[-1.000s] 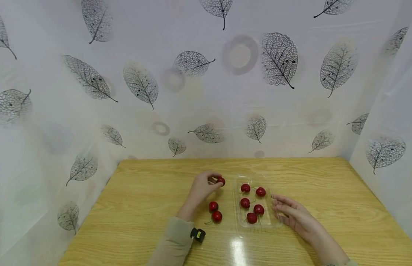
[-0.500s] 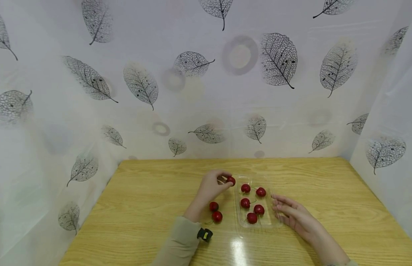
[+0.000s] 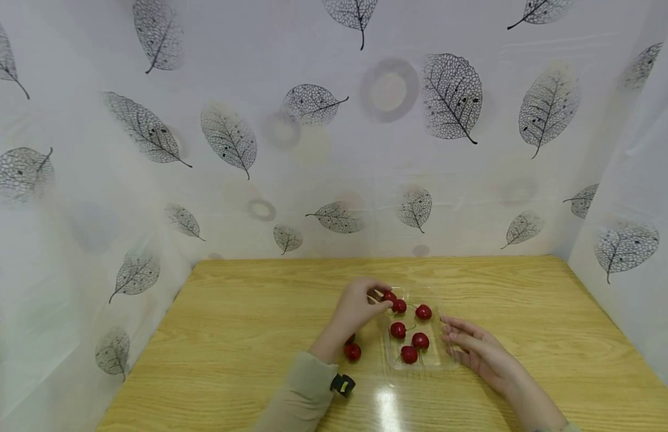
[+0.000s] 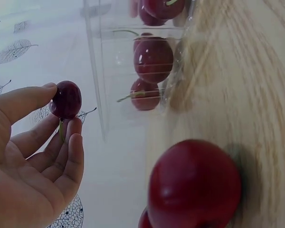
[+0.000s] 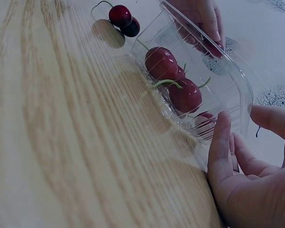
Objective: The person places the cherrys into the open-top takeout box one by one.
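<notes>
My left hand (image 3: pixel 355 307) pinches a dark red cherry (image 4: pixel 66 99) between thumb and fingers; its green stem hangs down in the left wrist view. That cherry is at the near-left part of a clear plastic container (image 3: pixel 433 355), by its upper left corner in the head view. Several cherries (image 3: pixel 420 341) with green stems lie inside the container. My right hand (image 3: pixel 482 355) rests at the container's right side, fingers fairly straight, with fingertips and thumb at its wall and rim. Two more cherries (image 3: pixel 352 352) lie on the table beside my left forearm, one partly hidden by it.
The light wood table (image 3: pixel 247 336) extends to both sides of the container. A white sheet with printed leaves (image 3: pixel 334 150) stands behind the table and along both sides. A black strap device (image 3: pixel 342 384) sits on the left wrist.
My left hand has moved right with the cherry, from the table beside the container to over its left rim. The right hand and the container have stayed in place.
</notes>
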Motion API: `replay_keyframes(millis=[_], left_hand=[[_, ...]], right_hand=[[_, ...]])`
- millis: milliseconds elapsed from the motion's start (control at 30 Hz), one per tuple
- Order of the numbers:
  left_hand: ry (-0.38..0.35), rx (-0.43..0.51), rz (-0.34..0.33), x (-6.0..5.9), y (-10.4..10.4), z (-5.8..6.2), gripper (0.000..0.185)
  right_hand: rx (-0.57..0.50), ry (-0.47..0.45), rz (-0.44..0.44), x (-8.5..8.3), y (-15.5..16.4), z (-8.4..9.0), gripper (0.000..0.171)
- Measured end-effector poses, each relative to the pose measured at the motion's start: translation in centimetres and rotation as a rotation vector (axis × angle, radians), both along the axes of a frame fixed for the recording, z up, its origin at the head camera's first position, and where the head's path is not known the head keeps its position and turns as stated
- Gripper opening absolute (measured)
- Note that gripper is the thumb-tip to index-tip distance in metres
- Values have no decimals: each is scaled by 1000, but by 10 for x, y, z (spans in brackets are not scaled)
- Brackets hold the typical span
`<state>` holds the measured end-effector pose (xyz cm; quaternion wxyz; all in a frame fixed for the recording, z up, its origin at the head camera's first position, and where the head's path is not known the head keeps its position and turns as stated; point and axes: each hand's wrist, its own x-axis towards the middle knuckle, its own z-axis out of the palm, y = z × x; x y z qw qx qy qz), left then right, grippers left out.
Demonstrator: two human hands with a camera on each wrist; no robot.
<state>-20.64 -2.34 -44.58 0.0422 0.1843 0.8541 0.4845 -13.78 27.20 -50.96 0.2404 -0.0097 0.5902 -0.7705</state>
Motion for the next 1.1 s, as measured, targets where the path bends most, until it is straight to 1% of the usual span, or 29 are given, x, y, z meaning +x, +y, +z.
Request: replay_keyframes(millis=[167, 333, 533, 700, 800, 900, 1100], left_hand=[[-5, -7, -9, 3, 7, -1, 26], [-25, 10, -21, 5, 14, -4, 28], [1, -28, -63, 8, 21, -5, 28], [25, -47, -110, 8, 25, -7, 27], [52, -87, -124, 8, 27, -9, 26], [77, -146, -121, 9, 29, -9, 26], [92, -233, -103, 11, 32, -12, 26]], right_hand=[[-18, -3, 3, 1, 0, 2, 31], [-39, -4, 10, 1, 0, 2, 31], [-46, -8, 14, 2, 0, 2, 31], [-26, -3, 11, 1, 0, 1, 30], [-9, -2, 9, 1, 0, 1, 30], [0, -3, 8, 0, 1, 0, 31], [-4, -2, 13, 0, 1, 0, 32]])
